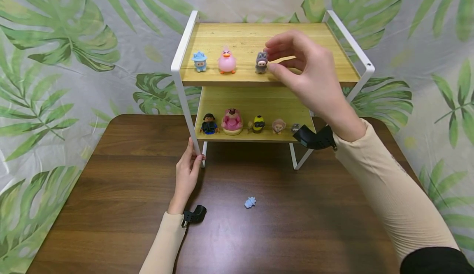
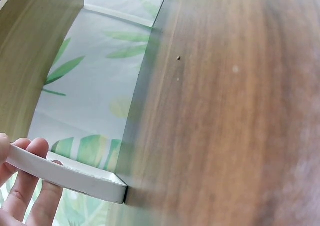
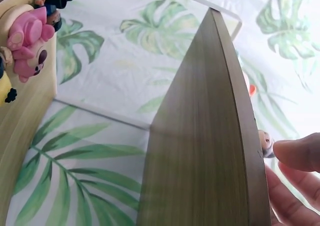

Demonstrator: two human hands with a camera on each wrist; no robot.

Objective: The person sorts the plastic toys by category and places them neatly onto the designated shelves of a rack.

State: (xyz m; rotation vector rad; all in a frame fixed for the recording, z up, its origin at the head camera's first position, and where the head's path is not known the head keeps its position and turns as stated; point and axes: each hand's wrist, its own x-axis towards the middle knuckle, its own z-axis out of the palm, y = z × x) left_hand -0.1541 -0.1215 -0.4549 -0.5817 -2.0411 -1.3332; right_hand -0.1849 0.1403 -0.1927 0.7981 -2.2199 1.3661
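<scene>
On the upper shelf, a small grey hooded figurine point(image 1: 261, 63) stands upright near the front edge. My right hand point(image 1: 307, 66) is just to its right, thumb and fingertips parted beside it; the right wrist view shows the thumb point(image 3: 300, 151) in front of part of the figurine point(image 3: 265, 142). With my left hand point(image 1: 188, 175) I grip the white metal leg point(image 2: 70, 178) of the rack at its lower left. A blue-hatted figurine point(image 1: 200, 62) and a pink duck point(image 1: 227, 62) stand farther left on the same shelf.
The lower shelf point(image 1: 237, 101) holds a dark-clothed toy figure point(image 1: 209, 125), a pink bear point(image 1: 232, 122), a yellow figure point(image 1: 258, 124), a beige figurine point(image 1: 279, 126) and a small grey one point(image 1: 295, 128). A light-blue figurine point(image 1: 250, 202) lies on the brown table point(image 1: 296, 233). Leaf-patterned cloth hangs behind.
</scene>
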